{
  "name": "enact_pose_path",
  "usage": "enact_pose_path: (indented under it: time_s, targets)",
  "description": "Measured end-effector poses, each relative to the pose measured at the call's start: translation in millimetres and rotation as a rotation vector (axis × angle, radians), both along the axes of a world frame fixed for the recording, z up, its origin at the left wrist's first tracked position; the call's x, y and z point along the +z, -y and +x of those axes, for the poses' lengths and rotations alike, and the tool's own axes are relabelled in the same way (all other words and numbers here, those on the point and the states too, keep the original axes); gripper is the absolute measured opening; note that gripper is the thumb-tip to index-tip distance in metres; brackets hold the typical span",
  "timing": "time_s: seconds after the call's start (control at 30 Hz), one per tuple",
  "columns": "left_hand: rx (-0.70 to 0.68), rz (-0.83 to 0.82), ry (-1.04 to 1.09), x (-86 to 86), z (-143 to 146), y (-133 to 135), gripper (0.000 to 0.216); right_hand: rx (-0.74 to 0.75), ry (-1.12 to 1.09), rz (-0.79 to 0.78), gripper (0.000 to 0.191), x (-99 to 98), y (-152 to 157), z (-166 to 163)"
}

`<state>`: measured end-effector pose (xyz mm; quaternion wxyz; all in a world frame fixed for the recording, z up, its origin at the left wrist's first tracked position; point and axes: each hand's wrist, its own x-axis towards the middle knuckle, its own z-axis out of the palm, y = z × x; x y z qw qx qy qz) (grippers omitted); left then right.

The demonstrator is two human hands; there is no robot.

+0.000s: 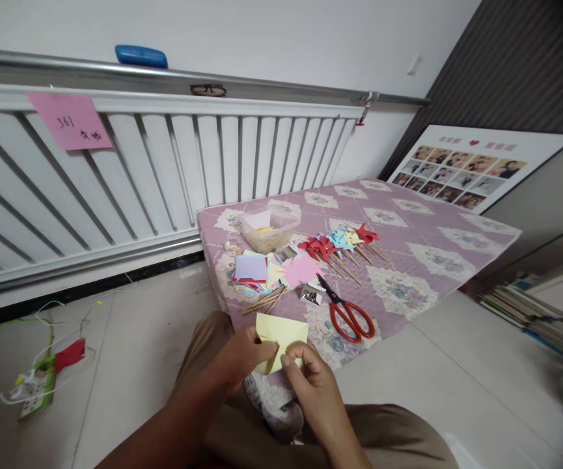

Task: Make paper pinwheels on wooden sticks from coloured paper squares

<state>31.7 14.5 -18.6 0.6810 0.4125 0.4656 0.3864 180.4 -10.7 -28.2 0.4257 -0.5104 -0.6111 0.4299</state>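
A square of pale yellow paper (281,327) with crease lines is held between both hands, over the near edge of the bed. My left hand (245,355) pinches its left side, thumb on top. On the right, my right hand (313,371) grips the lower right part between thumb and fingers. Beyond the paper lie several thin wooden sticks (267,300), a stack of coloured paper squares (252,268), and a small open box of pins (312,294). Scissors with red handles (344,311) rest right of the box. Finished paper pinwheels (321,247) on sticks lie farther back.
A clear plastic tub (270,231) holding sticks stands behind the paper stack. The patterned mattress (403,290) stretches away to the right. A white radiator (242,156) lines the wall. A power strip (37,394) with cables lies on the floor at left.
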Motion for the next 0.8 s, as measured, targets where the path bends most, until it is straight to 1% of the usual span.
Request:
enact_pose_path:
  time_s: [0.1, 0.3, 0.57, 0.8]
  targets:
    - [0.007, -0.001, 0.011, 0.8, 0.0, 1.1, 0.029, -0.021, 0.012, 0.042, 0.022, -1.8, -0.8, -0.5]
    - [0.020, 0.010, 0.000, -5.5, -0.2, 2.1, 0.028, -0.041, 0.087, 0.081, 0.023, -6.3, -2.5, 1.9]
    - [0.040, 0.036, -0.054, 0.5, 0.6, 2.4, 0.028, -0.053, 0.192, 0.154, 0.023, -3.4, -5.5, 1.1]
    - [0.042, 0.078, -0.148, -3.8, 1.0, 2.9, 0.024, -0.050, 0.209, 0.172, 0.023, -1.9, -5.1, 0.9]
